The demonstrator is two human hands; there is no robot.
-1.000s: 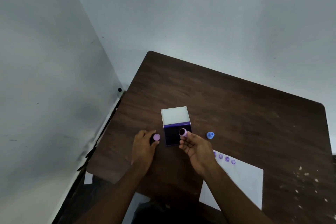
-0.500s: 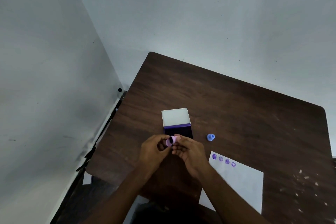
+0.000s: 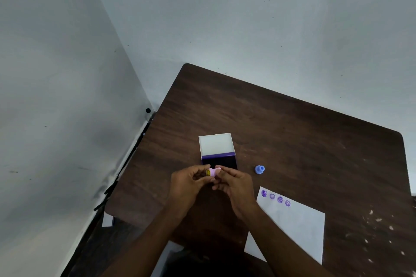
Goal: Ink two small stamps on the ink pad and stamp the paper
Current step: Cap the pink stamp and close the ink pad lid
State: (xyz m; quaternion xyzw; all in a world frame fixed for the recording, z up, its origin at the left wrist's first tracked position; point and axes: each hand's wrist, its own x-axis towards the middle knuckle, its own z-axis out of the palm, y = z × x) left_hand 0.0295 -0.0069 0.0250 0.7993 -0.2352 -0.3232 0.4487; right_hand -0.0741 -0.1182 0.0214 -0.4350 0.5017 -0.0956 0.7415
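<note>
Your left hand (image 3: 190,183) and right hand (image 3: 234,183) meet just in front of the open ink pad (image 3: 219,161), both pinching one small pink stamp (image 3: 212,172) between their fingertips; a yellowish end of it faces left. The pad's white lid (image 3: 216,144) stands folded back behind the dark pad. A small blue stamp (image 3: 259,169) stands alone on the bench (image 3: 292,137), right of the pad and apart from it. The paper (image 3: 299,229) lies at your right, near the bench's front edge, with four purple prints (image 3: 275,198) in a row along its top edge
</note>
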